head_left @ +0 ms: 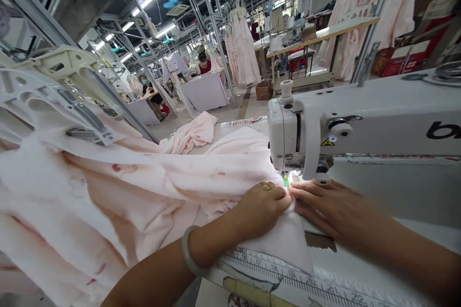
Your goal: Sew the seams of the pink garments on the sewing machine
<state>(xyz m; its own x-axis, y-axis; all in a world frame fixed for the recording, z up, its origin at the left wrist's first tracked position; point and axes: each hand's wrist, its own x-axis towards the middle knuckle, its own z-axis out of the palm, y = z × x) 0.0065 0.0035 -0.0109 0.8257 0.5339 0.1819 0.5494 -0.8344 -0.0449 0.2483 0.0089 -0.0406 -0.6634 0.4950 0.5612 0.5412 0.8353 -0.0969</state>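
A pale pink plush fabric (216,168) with small reddish marks runs across the left side to the sewing machine (291,129). My left hand (261,208), with a ring and a bangle, is closed on a fold of this fabric just in front of the needle. Close by on the right, my right hand (324,204) lies with its fingers stretched out, their tips touching the fabric edge beside the green presser foot (286,181). Its thumb is mostly hidden. The fabric passes under the needle area, where a bright lamp shines.
White plastic hangers (46,81) with a clip hold the fabric at the left. A measuring tape strip (288,273) runs along the table's front edge. Pink garments (241,48) hang farther back. Co-workers sit at distant tables, one in a red top (204,66).
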